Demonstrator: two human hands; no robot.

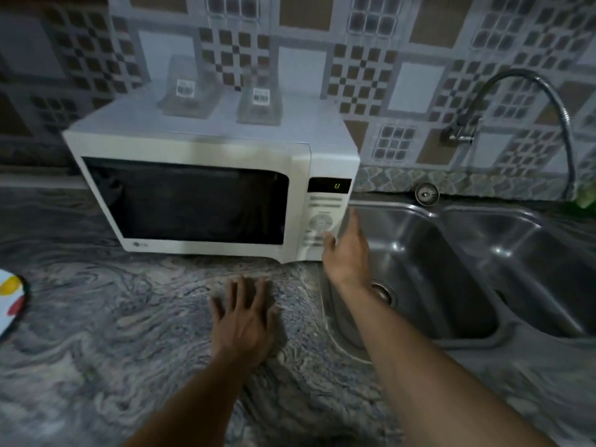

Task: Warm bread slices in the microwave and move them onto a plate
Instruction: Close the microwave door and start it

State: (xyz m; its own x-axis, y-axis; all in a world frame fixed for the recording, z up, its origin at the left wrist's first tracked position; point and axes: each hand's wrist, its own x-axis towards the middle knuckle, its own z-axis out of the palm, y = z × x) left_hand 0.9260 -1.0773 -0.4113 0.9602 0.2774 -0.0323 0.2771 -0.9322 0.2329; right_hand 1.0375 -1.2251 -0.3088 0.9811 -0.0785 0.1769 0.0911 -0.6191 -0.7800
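I count one microwave (200, 188) on the desk (113, 317), backed against the tiled wall, door closed. I cannot tell what sits behind its dark window. The right hand (346, 253) is wide, fingers straight, with the thumb touching the lower buttons of the control panel (322, 221). That is at the microwave's right edge, where the desk drops into the sink (438, 209), which has two basins. The left hand (245, 321) lies flat on the desk before the microwave, fingers spread and holding nothing. One plate (9, 301) pokes in at the left border, with open desk between it and both hands. Two clear containers (185, 88) stand on the microwave's top. One tap (516, 75) arches above the sink.
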